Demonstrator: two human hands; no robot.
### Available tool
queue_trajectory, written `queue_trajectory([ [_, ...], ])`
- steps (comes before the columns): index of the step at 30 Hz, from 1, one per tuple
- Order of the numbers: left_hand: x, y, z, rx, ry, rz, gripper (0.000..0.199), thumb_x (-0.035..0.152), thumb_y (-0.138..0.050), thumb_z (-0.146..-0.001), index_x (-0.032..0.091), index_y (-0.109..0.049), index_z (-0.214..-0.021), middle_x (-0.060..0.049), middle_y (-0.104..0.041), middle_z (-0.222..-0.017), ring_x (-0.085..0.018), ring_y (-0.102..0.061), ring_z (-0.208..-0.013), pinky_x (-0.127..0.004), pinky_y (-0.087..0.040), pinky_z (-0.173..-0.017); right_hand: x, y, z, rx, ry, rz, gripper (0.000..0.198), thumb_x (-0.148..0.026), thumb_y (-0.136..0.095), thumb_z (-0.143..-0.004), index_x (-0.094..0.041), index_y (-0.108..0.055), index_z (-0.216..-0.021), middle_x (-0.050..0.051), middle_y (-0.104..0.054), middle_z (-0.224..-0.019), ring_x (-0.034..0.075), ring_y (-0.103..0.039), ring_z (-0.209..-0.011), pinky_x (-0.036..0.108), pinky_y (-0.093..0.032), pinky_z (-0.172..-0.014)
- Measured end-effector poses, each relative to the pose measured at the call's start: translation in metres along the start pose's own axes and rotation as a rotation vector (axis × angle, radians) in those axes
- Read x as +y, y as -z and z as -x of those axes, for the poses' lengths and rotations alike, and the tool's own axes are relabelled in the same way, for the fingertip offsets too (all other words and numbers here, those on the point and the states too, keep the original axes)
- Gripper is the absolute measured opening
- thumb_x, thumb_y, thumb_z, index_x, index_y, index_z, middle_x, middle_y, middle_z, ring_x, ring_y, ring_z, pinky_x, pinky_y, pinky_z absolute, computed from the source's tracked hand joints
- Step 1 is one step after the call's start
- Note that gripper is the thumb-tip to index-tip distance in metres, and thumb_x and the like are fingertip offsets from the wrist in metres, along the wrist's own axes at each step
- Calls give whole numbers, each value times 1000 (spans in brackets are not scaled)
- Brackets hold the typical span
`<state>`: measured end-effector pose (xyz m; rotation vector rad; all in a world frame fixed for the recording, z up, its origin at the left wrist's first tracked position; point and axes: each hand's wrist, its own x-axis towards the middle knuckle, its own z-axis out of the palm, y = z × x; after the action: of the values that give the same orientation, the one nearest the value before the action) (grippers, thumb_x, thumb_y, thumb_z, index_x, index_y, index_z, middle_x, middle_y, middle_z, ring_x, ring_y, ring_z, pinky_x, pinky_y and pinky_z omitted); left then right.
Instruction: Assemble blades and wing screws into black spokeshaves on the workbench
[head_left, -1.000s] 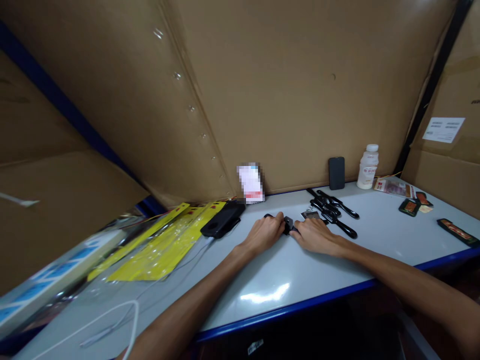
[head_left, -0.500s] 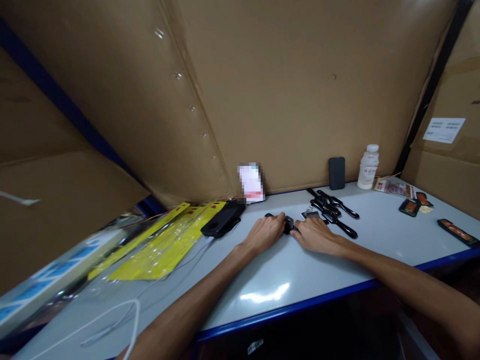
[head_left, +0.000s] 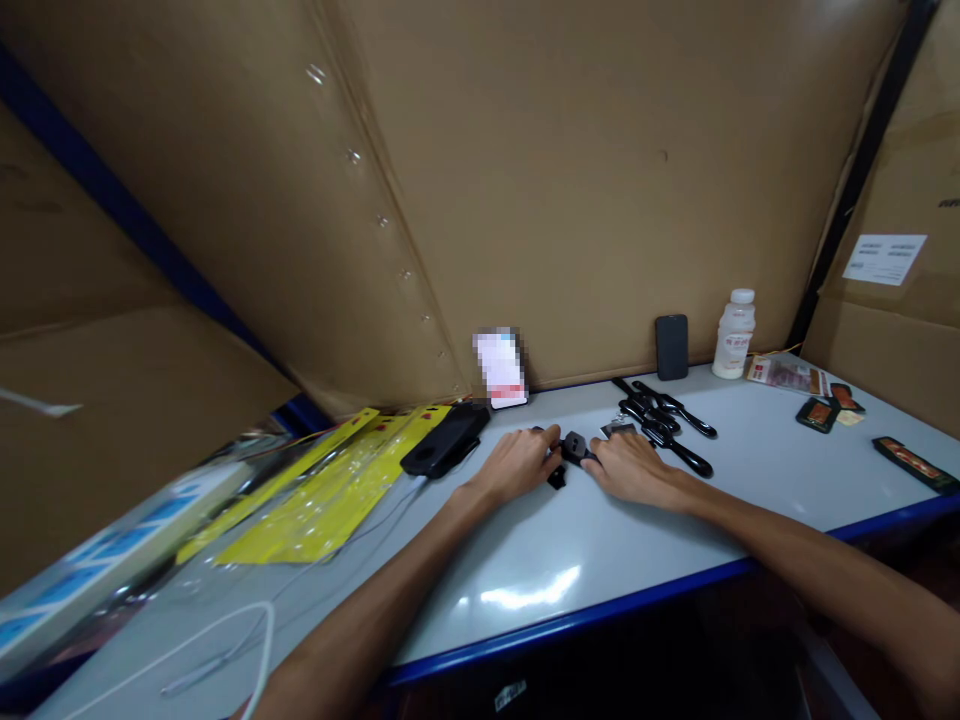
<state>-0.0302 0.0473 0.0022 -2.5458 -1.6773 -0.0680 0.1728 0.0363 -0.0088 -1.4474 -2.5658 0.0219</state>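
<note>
A black spokeshave (head_left: 577, 446) is held low over the middle of the grey table, its flat centre with small slots showing between my hands. My right hand (head_left: 628, 468) is closed round its right handle. My left hand (head_left: 519, 462) is closed at the left end, where the handle is mostly covered by the fingers. A small dark piece (head_left: 556, 478) sticks out below the left fingertips; its kind is unclear. Just beyond my right hand lie more black spokeshaves (head_left: 660, 415), in a loose pile, with a small flat dark packet (head_left: 618, 430) partly behind the hand.
Yellow-backed plastic packages (head_left: 322, 500) and a black case-like device (head_left: 446, 440) with a white cable lie left. A lit phone (head_left: 501, 370), a dark phone (head_left: 672, 347) and a white bottle (head_left: 734, 335) stand along the cardboard wall (head_left: 570, 200). Small snack packets (head_left: 817, 414) lie right.
My left hand has shifted slightly left and away from the spokeshave's centre, uncovering its slotted face. The small dark piece now shows below the left fingers. My right hand has hardly moved.
</note>
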Motion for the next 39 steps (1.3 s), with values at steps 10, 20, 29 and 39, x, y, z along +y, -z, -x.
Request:
queue_trajectory([
  [10, 4, 0, 3, -21, -73, 35, 17, 25, -48, -91, 23, -58, -104, -4, -73, -87, -25, -70, -80, -30, -41, -66, 5, 5, -6, 28, -101, -98, 32, -37, -49, -99, -15, -70, -104, 15, -73, -95, 24, -66, -84, 30, -36, -68],
  [20, 0, -3, 3, -10, -176, 91, 38, 25, -45, -94, 28, -56, -131, -5, -75, -104, -24, -71, -89, -30, -47, -74, 41, 12, -27, 85, -193, -270, 34, -39, -49, -98, -17, -71, -82, 2, -69, -72, 15, -61, -71, 24, -33, -60],
  [29, -3, -3, 2, -30, -201, 149, 44, 25, -45, -94, 31, -59, -135, -6, -73, -116, -23, -70, -97, -31, -49, -80, 85, 13, -37, 101, -312, -220, 27, -36, -58, -91, -19, -68, -73, 4, -67, -74, 16, -57, -69, 26, -27, -57],
  [39, 1, -2, 3, -28, -198, 143, 40, 25, -46, -94, 32, -62, -129, -6, -75, -110, -23, -70, -94, -31, -49, -79, 83, 11, -48, -51, -126, -261, 40, -50, -57, -90, -16, -70, -75, 0, -64, -68, 14, -57, -67, 23, -34, -59],
])
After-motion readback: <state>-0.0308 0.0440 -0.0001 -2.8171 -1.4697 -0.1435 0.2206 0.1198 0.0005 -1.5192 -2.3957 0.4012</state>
